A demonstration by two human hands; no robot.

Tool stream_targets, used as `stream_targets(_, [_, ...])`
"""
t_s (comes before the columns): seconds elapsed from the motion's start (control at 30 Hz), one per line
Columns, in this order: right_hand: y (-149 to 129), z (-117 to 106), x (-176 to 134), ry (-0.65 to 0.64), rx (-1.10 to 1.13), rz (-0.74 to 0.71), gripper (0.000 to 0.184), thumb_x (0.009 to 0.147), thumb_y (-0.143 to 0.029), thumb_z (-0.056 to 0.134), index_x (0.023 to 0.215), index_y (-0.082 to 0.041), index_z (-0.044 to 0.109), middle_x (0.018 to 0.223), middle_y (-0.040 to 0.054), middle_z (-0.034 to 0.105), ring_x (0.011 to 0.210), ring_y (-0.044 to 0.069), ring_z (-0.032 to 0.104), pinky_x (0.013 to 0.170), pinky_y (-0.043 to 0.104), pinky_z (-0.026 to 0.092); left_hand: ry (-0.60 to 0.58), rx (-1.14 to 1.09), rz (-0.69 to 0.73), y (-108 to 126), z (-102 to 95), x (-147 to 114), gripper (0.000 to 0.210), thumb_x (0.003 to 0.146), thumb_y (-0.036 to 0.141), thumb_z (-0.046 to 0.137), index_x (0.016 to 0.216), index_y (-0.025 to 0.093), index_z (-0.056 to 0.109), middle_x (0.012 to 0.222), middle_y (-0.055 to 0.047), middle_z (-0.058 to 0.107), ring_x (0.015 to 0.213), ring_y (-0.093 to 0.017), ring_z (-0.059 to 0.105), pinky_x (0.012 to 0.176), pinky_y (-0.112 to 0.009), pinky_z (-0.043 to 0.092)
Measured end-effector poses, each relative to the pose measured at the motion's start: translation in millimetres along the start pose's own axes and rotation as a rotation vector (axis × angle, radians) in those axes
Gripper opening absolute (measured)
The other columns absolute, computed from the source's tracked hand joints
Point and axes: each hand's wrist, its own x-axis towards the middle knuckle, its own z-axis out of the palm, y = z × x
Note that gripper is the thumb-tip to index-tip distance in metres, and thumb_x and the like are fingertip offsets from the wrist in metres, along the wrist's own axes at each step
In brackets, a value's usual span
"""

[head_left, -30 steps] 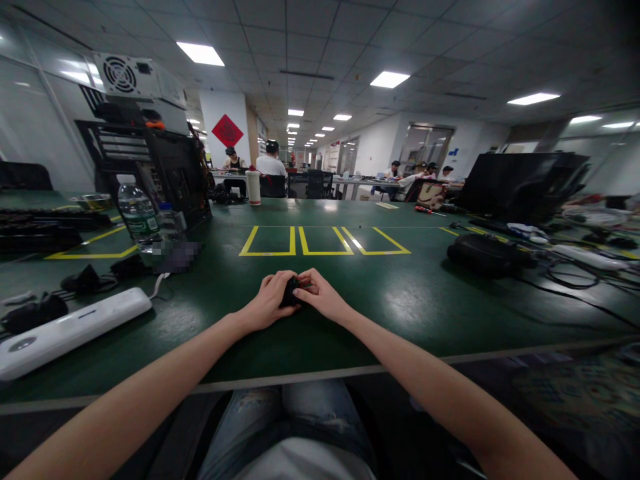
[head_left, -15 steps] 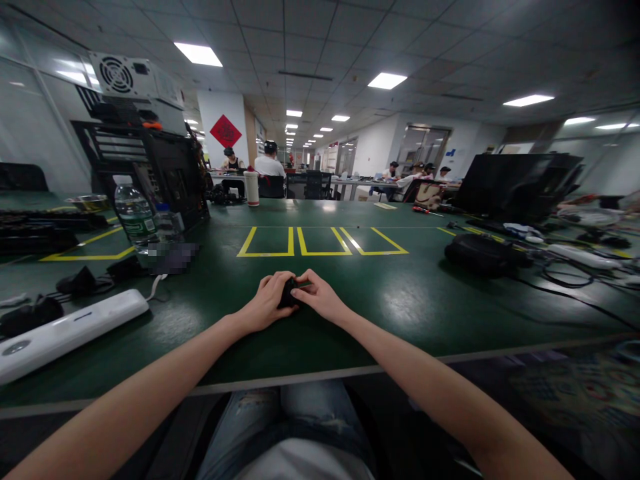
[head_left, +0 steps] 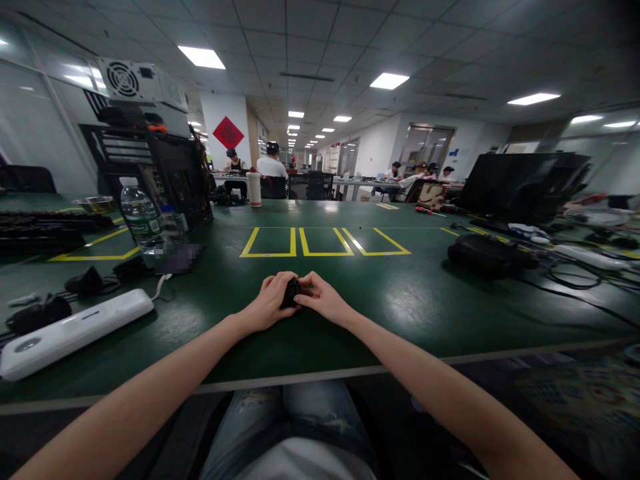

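A small black object sits between my two hands, just above or on the green table. Its kind is hard to make out, as fingers cover much of it. My left hand wraps around its left side, fingers over the top and thumb low in front. From the right, my right hand pinches at its edge with thumb and fingertips. Just beyond the hands, yellow tape outlines mark the tabletop.
To the left lie a white power strip, a water bottle and a black computer case. On the right are a black pouch, loose cables and a black monitor. A cup stands farther back; people sit beyond.
Both hands stay around the black object, with the right fingers shifted slightly along its edge. The whole view has moved a little, so things appear slightly farther right.
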Motion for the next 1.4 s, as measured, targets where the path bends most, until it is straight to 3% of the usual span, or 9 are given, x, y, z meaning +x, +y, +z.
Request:
stream_targets(0.33, [2.2,-0.2,2.7,0.028,-0.075,-0.025,0.029,0.069,-0.028,0.058,0.094,-0.020,0.045,0.096,0.0014,0.050,0.088,0.013,0.054,0.081,0.032,0.045,-0.007,-0.007,0.005,-0.2,0.1,0.4,0.052,0.072,0.027,0.055,0.116,0.021,0.027,0.109,-0.006,0.043,0.104,-0.020,0.041,0.094,-0.039,0.025])
stream_targets(0.53, [-1.0,0.6,-1.9,-0.037,-0.018,-0.015,0.027,0.069,-0.026,0.058,0.092,-0.021,0.044,0.095,0.0002,0.049,0.090,0.014,0.055,0.080,0.032,0.046,0.003,0.004,0.007,-1.4,0.8,0.0,0.054,0.070,0.025,0.056,0.116,0.021,0.027,0.111,-0.006,0.042,0.106,-0.021,0.039,0.094,-0.040,0.024])
stream_targets(0.73, [2.7,3.1,3.2,0.053,-0.057,-0.047,0.018,0.072,-0.029,0.055,0.084,-0.020,0.046,0.086,-0.0009,0.050,0.085,0.014,0.056,0.078,0.032,0.046,0.011,0.009,0.003,-1.8,2.0,0.6,0.055,0.070,0.025,0.056,0.116,0.020,0.027,0.109,-0.007,0.042,0.105,-0.020,0.040,0.094,-0.039,0.025])
stream_targets(0.93, [1.4,0.7,3.9,0.039,-0.031,0.029,0.030,0.070,-0.029,0.057,0.095,-0.020,0.043,0.096,0.0013,0.048,0.081,0.012,0.056,0.075,0.031,0.047,0.001,-0.002,0.006,0.0,-0.4,0.4,0.052,0.070,0.025,0.055,0.115,0.021,0.028,0.108,-0.007,0.043,0.105,-0.021,0.041,0.093,-0.040,0.025])
stream_targets(1.1, [0.8,0.5,-0.1,-0.027,-0.033,0.012,0.029,0.069,-0.030,0.059,0.092,-0.020,0.043,0.093,0.0000,0.049,0.082,0.012,0.054,0.075,0.030,0.047,-0.001,-0.005,0.008,0.3,-0.3,0.1,0.054,0.069,0.023,0.056,0.115,0.021,0.028,0.109,-0.006,0.042,0.106,-0.021,0.040,0.094,-0.040,0.025])
stream_targets(1.4, [1.8,0.6,3.7,0.019,-0.035,0.021,0.025,0.070,-0.033,0.057,0.088,-0.020,0.045,0.089,-0.0002,0.049,0.080,0.012,0.053,0.073,0.030,0.047,-0.008,0.003,0.005,1.9,-1.4,0.6,0.053,0.070,0.025,0.055,0.115,0.021,0.028,0.110,-0.007,0.042,0.106,-0.021,0.040,0.093,-0.040,0.025])
